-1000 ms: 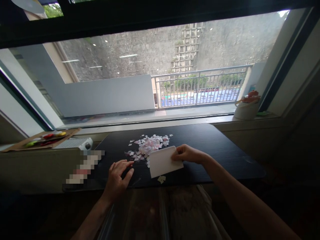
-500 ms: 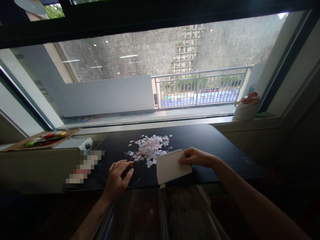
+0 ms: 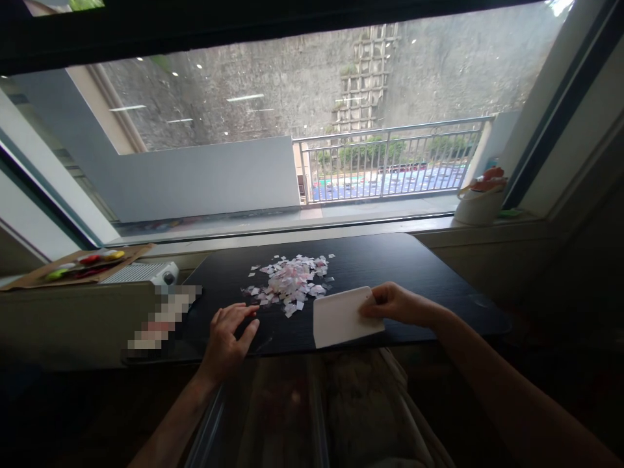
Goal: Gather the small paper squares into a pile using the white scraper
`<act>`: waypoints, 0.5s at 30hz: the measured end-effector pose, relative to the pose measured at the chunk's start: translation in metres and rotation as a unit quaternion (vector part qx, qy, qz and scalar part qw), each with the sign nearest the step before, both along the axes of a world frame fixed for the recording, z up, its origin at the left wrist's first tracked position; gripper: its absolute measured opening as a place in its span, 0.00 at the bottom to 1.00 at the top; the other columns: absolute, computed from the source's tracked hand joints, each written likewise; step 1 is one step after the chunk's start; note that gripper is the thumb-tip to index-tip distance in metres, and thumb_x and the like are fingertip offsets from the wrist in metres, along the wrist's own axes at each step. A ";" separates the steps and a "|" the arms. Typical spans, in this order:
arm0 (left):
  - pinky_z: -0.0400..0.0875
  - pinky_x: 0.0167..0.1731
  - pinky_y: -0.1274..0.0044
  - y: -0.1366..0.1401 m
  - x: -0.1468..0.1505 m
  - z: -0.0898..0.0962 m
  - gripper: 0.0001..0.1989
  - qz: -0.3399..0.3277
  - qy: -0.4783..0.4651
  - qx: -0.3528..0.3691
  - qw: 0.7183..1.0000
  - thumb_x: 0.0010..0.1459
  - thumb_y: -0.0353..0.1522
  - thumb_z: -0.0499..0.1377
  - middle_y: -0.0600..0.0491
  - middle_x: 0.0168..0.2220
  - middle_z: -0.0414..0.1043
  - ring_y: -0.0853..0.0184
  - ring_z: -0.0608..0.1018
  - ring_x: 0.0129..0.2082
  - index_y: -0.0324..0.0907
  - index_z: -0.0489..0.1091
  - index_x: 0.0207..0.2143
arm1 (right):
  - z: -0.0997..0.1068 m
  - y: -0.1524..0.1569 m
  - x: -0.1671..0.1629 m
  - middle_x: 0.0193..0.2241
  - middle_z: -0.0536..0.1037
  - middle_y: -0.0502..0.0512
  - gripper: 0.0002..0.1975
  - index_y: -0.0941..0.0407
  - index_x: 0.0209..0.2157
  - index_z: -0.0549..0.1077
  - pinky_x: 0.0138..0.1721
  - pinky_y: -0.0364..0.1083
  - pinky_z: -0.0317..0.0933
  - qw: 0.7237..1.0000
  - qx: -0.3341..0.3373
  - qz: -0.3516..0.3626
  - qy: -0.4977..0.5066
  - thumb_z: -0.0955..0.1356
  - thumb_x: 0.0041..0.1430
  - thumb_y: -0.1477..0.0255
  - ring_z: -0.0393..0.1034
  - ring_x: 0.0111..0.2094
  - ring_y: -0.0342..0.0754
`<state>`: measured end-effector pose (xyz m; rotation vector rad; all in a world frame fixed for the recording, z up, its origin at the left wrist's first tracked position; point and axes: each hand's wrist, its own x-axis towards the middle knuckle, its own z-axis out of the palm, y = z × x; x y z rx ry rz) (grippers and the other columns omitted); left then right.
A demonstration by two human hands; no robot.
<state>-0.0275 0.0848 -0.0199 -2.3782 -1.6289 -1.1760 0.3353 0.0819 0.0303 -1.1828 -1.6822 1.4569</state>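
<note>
the pale card [image 3: 341, 322] is at the tabletop's [image 3: 419, 273] near edge, pinched near its upper right corner by the right hand [image 3: 397, 305], probably leaving its other edges free; paper scraps [image 3: 291, 279] lie heaped beyond; the left hand [image 3: 230, 335], fingers loosely spread, holds nothing.

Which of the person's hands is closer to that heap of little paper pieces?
Left. The left hand is by the near left edge of the paper heap; the right hand is farther off to the right, holding a white card.
</note>
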 end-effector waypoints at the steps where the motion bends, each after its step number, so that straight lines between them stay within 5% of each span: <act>1: 0.60 0.51 0.61 0.000 0.000 0.001 0.15 -0.002 0.000 -0.001 1.000 0.55 0.41 0.52 0.51 0.37 0.77 0.57 0.72 0.46 0.46 0.72 0.39 | 0.000 -0.002 0.004 0.25 0.80 0.52 0.16 0.61 0.27 0.79 0.31 0.44 0.64 1.000 0.001 -0.010 -0.001 0.75 0.41 0.61 0.71 0.26 0.44; 5: 0.59 0.51 0.61 0.001 0.000 0.003 0.15 -0.007 -0.001 -0.001 1.000 0.54 0.41 0.53 0.51 0.37 0.77 0.57 0.72 0.46 0.45 0.72 0.39 | 0.000 -0.018 0.014 0.24 0.80 0.51 0.16 0.60 0.26 0.79 0.32 0.45 0.65 0.995 0.037 -0.093 0.007 0.75 0.39 0.60 0.71 0.26 0.44; 10: 0.62 0.49 0.61 0.000 -0.001 0.001 0.14 -0.001 0.000 0.012 1.000 0.54 0.41 0.53 0.51 0.36 0.77 0.58 0.73 0.45 0.44 0.72 0.38 | -0.011 -0.042 0.021 0.22 0.79 0.51 0.18 0.59 0.26 0.80 0.25 0.43 0.64 0.992 0.057 -0.103 -0.054 0.72 0.44 0.57 0.71 0.23 0.45; 15: 0.62 0.50 0.62 -0.003 -0.002 -0.002 0.11 0.015 0.028 0.074 0.997 0.56 0.37 0.52 0.52 0.37 0.76 0.60 0.74 0.44 0.46 0.73 0.38 | -0.025 -0.030 0.015 0.28 0.82 0.57 0.23 0.60 0.33 0.80 0.32 0.48 0.68 0.958 0.170 -0.230 -0.012 0.70 0.46 0.53 0.74 0.30 0.52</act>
